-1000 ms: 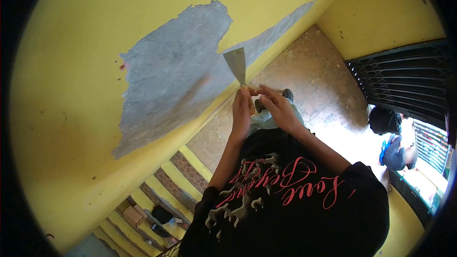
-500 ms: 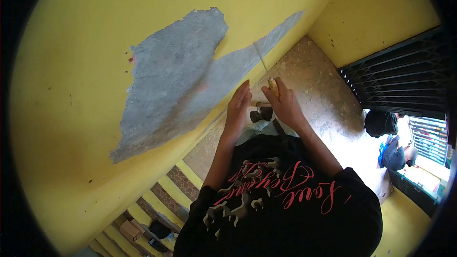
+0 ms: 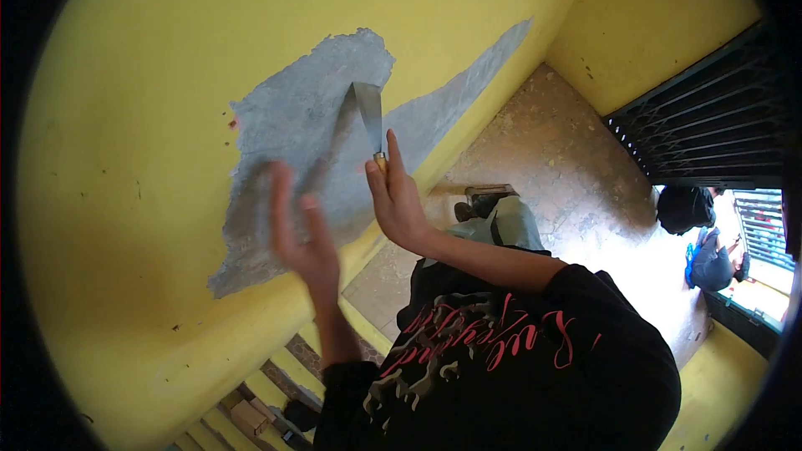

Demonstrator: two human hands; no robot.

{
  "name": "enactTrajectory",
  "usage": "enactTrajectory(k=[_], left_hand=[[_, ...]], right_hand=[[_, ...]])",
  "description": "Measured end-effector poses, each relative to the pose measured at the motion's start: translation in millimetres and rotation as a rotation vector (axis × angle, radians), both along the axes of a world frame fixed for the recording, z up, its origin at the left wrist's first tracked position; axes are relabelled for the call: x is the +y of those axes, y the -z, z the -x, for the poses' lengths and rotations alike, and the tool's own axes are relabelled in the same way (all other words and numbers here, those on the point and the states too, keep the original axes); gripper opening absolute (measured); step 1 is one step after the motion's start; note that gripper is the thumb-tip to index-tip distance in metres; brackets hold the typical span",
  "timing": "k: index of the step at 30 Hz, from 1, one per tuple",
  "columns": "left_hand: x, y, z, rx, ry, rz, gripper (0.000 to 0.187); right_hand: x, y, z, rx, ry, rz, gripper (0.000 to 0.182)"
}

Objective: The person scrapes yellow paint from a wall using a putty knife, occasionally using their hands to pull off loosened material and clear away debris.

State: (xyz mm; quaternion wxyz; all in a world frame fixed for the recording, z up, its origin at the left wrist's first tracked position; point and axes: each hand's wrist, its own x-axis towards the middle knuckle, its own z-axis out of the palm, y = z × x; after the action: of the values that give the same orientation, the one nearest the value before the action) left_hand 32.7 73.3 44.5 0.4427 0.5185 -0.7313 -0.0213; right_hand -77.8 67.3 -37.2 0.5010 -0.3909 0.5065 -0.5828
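My right hand (image 3: 399,205) grips a putty knife (image 3: 368,108) by its short wooden handle, index finger stretched along it. The wide metal blade points up the wall and overlaps the bare grey patch (image 3: 292,108) near its right edge. My left hand (image 3: 307,238) is raised in front of the lower part of this patch, fingers apart and a little blurred, with nothing in it. Around the patch, the wall (image 3: 125,225) is painted yellow, and the paint ends in a ragged edge.
Tiled floor (image 3: 522,142) runs along the wall's foot. A dark folding metal gate (image 3: 710,108) stands at the right, with people (image 3: 710,263) beyond it. At the lower left are yellow-edged steps (image 3: 288,376) with a cardboard box (image 3: 249,418) on them.
My right hand has swung left and up with the putty knife, bringing the blade before the grey patch. My left hand has moved left, and its fingers have spread.
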Motion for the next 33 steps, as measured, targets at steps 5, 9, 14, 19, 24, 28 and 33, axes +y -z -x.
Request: enactTrajectory(k=[5,9,14,19,24,28,33], left_hand=[[-39,-139,-4,-0.407,0.103,0.547,0.028],[-99,-214,9,-0.975,0.222,0.712,0.029],[-134,-209,32,-1.293,0.029,0.773,0.036],[-138,-213,26,-1.364,0.002,0.76,0.041],[-130,-203,31,-1.323,-0.018,0.714,0.042],[-131,-200,28,-1.429,-0.014,0.759,0.043],[-124,-167,29,-1.452,-0.04,0.649,0.045]], right_hand=[[-24,-2,-13,-0.162,0.021,0.02,0.06],[-23,-13,-37,-0.44,0.034,-0.014,0.057],[-43,-10,-24,-0.626,0.171,-0.202,0.057],[-36,-15,-8,-0.663,0.028,-0.196,0.058],[-13,-48,-22,-0.734,-0.047,-0.169,0.059],[-29,-31,-4,-0.854,0.002,-0.361,0.059],[-5,-47,-18,-0.885,-0.11,-0.307,0.06]])
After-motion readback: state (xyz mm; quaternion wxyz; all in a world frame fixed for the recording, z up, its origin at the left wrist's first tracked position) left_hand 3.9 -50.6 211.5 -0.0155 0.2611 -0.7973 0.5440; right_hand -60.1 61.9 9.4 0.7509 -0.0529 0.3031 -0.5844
